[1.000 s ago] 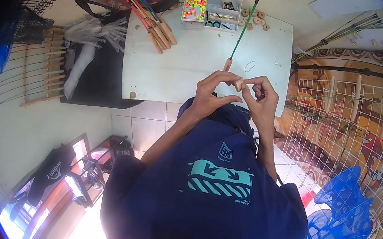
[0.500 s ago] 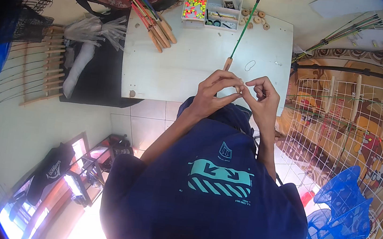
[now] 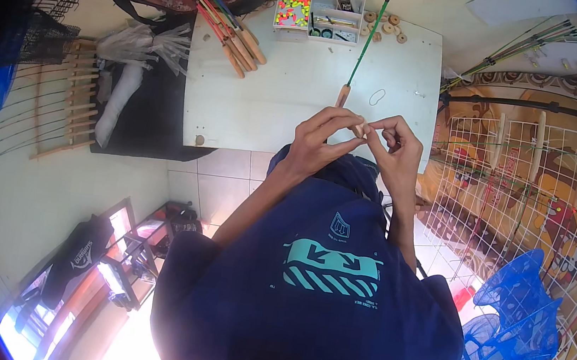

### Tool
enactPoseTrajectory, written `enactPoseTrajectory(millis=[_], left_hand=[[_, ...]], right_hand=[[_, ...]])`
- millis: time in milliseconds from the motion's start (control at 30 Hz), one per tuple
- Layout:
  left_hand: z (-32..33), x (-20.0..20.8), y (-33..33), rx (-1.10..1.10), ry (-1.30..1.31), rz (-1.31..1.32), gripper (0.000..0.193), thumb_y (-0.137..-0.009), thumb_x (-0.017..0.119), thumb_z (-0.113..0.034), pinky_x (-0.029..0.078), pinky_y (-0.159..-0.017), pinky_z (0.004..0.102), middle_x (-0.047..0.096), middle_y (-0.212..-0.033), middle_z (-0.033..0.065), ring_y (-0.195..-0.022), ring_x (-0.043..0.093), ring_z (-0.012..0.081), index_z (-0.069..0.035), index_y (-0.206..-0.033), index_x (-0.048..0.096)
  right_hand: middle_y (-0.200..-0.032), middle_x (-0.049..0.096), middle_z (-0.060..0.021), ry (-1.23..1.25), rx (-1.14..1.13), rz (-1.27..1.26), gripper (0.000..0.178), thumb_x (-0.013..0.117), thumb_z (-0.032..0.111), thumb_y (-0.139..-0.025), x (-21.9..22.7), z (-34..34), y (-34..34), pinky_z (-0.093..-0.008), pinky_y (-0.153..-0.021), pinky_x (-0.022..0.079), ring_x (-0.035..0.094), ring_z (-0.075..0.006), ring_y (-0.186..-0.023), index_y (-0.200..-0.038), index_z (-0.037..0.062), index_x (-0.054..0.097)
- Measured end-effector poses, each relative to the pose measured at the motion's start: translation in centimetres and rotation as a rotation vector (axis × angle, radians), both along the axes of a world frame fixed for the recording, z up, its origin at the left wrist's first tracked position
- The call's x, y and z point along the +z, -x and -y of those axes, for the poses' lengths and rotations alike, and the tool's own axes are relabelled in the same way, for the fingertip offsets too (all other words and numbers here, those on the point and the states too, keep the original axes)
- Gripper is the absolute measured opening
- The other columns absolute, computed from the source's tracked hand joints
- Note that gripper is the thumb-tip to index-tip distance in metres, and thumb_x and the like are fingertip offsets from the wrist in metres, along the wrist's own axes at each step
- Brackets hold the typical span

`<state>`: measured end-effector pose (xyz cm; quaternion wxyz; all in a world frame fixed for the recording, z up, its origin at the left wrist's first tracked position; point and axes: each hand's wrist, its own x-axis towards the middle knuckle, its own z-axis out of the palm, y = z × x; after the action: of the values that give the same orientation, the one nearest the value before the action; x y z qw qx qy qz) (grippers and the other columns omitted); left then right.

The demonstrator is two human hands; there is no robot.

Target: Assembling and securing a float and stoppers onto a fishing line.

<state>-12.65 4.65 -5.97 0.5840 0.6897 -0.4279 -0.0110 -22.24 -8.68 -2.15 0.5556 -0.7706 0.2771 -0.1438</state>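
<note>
Over the near edge of the white table, my left hand (image 3: 316, 140) pinches a small pale, wood-coloured piece (image 3: 360, 129) between thumb and fingers. The fingertips cover much of it, so its exact kind is hidden. My right hand (image 3: 398, 144) meets it from the other side, thumb and index finger brought together at the piece; whether a fine thread runs between them is too small to see. Just beyond my left fingers lies a green fishing rod (image 3: 364, 55) with a wooden handle (image 3: 343, 95), its lower end hidden behind that hand.
On the table (image 3: 287, 126) lie wooden-handled rods (image 3: 243, 50), a thin loop (image 3: 377, 97) and cork rings (image 3: 389, 28). A divided box (image 3: 333, 36) holds bright floats (image 3: 295, 6). A white wire rack (image 3: 516, 177) and blue nets (image 3: 519, 306) stand at right.
My left fingers have shifted slightly, and a little more of the pale piece shows. The right hand stays almost where it was, and the rod lies nearly unchanged.
</note>
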Motion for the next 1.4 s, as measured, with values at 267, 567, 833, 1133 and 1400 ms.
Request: enactPoseTrajectory(millis=[267, 567, 833, 1133, 1400], left_hand=[[0.2, 0.2, 0.2, 0.057, -0.031, -0.034, 0.037, -0.065, 0.080, 0.002, 0.055, -0.072, 0.0291, 0.065, -0.098, 0.0103, -0.085, 0.068, 0.0208, -0.002, -0.100, 0.069], [0.0, -0.6, 0.0, 0.083, 0.008, -0.138, 0.037, -0.067, 0.081, 0.000, 0.055, -0.069, 0.0283, 0.065, -0.098, 0.0094, -0.081, 0.067, 0.0172, -0.001, -0.101, 0.069], [-0.1, -1.3, -0.3, -0.032, 0.052, -0.294, 0.039, -0.068, 0.080, 0.004, 0.053, -0.076, 0.0279, 0.063, -0.102, 0.0108, -0.087, 0.065, 0.0170, -0.001, -0.105, 0.069], [0.2, -1.3, -0.5, -0.082, 0.238, -0.546, 0.036, -0.070, 0.080, 0.004, 0.054, -0.078, 0.0286, 0.062, -0.104, 0.0098, -0.088, 0.065, 0.0162, 0.003, -0.104, 0.068], [0.3, 0.3, -0.6, -0.217, 0.297, -0.705, 0.037, -0.073, 0.077, 0.007, 0.055, -0.080, 0.0290, 0.061, -0.105, 0.0096, -0.087, 0.065, 0.0164, 0.004, -0.107, 0.066]], right_hand=[[-0.061, 0.042, 0.0008, -0.034, 0.021, 0.018, 0.009, 0.067, 0.006, -0.084, 0.5, -0.6, 0.3, -0.0245, -0.051, 0.029, 0.036, -0.0067, -0.058, -0.091, -0.0007, 0.067], [-0.061, 0.043, 0.0041, -0.092, 0.024, -0.054, 0.010, 0.065, 0.007, -0.088, 1.1, -1.1, 1.0, -0.0235, -0.048, 0.021, 0.029, -0.0028, -0.055, -0.095, 0.0010, 0.069], [-0.062, 0.040, 0.0099, -0.329, 0.037, -0.011, 0.013, 0.060, 0.009, -0.094, 0.5, -0.8, 1.6, -0.0207, -0.049, 0.019, 0.028, 0.0002, -0.056, -0.099, -0.0008, 0.066], [-0.067, 0.046, 0.0082, -0.414, 0.050, 0.004, 0.013, 0.059, 0.011, -0.095, 0.5, -0.8, 1.8, -0.0188, -0.052, 0.021, 0.031, 0.0012, -0.059, -0.096, -0.0002, 0.064], [-0.068, 0.046, 0.0086, -0.499, 0.150, -0.099, 0.016, 0.059, 0.016, -0.095, -1.4, -0.1, 1.6, -0.0200, -0.053, 0.022, 0.032, -0.0003, -0.060, -0.094, 0.0011, 0.065]])
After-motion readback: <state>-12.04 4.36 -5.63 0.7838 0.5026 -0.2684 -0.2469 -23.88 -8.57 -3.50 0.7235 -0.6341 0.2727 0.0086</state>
